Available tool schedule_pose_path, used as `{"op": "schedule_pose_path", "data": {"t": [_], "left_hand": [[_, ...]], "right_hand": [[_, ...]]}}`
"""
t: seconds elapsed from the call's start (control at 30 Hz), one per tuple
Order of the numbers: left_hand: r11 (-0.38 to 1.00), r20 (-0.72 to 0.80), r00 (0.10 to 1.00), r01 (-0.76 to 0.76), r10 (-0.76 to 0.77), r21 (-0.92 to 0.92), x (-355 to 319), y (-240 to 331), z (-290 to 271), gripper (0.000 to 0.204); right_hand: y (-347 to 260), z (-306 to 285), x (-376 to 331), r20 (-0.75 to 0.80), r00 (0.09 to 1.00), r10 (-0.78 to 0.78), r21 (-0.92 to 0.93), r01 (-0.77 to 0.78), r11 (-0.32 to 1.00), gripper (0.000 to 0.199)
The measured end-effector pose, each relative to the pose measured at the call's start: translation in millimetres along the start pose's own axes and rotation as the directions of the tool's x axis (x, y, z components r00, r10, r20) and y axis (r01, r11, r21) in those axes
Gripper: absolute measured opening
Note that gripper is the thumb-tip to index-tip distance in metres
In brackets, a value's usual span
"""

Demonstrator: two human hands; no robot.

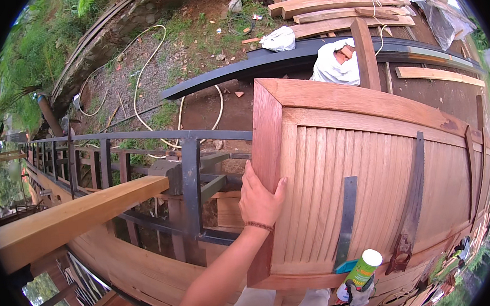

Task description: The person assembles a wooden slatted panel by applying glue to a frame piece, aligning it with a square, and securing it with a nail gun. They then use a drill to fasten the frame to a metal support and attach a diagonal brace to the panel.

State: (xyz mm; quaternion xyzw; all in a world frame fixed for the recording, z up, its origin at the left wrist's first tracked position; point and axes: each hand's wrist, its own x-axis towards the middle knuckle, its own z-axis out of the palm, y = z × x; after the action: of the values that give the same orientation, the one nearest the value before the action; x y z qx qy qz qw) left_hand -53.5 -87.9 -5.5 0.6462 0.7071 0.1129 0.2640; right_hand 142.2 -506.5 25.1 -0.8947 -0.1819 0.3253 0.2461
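Bare left forearm [225, 274] closest, then left hand [261, 200], fingers together and thumb set wide of them, laid across the reddish end rail [266, 117] of a slatted wooden panel [372, 189]; cannot tell how firmly pressed. Lies directly under those fingers and stretches off to their right, slats facing up. Looks stiff and fairly heavy, probably awkward from one end alone; best taken by the thick outer frame, not the thin slats, likely the more fragile part. Seems smooth, yet hardly slippery. Right of the thumb, on the slats, a dark flat blade [346, 220] and farther off a handsaw [412, 209], both apt to slide with any tipping. Below and right of those fingers, a gloved right hand [360, 294] closed around a green canister [364, 268]. Left of the fingers, a dark metal frame [191, 182] and a square timber beam [85, 218]. Well beyond the fingertips, gravelly ground [118, 88], a pale hose [136, 95] and piled planks [342, 4]. Cannot see anything bearing the panel.
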Motion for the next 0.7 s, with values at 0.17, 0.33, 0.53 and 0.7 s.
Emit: {"op": "schedule_pose_path", "data": {"t": [0.17,0.33,0.53,0.7], "left_hand": [[0.997,0.082,0.997,0.017,-0.011,-0.070,3.7,7.8,-2.1,0.092],[0.998,0.035,0.999,0.005,-0.003,-0.068,3.1,-0.6,-3.0,0.094],[0.993,-0.001,0.999,0.035,-0.036,-0.113,3.0,1.0,-3.6,0.086],[0.972,0.059,0.995,0.087,-0.076,-0.220,8.5,-8.0,-7.2,0.078]], "right_hand": [[57.7,-5.6,-12.7,-0.082,0.994,-0.069,-0.097,0.061,0.993,0.098],[35.6,2.2,-1.7,-0.056,0.997,-0.057,-0.124,0.050,0.991,0.108],[-41.5,10.6,15.8,0.073,0.992,0.100,0.193,-0.112,0.975,0.093],[-45.4,14.1,25.2,-0.017,0.999,-0.051,0.248,0.054,0.967,0.068]]}}
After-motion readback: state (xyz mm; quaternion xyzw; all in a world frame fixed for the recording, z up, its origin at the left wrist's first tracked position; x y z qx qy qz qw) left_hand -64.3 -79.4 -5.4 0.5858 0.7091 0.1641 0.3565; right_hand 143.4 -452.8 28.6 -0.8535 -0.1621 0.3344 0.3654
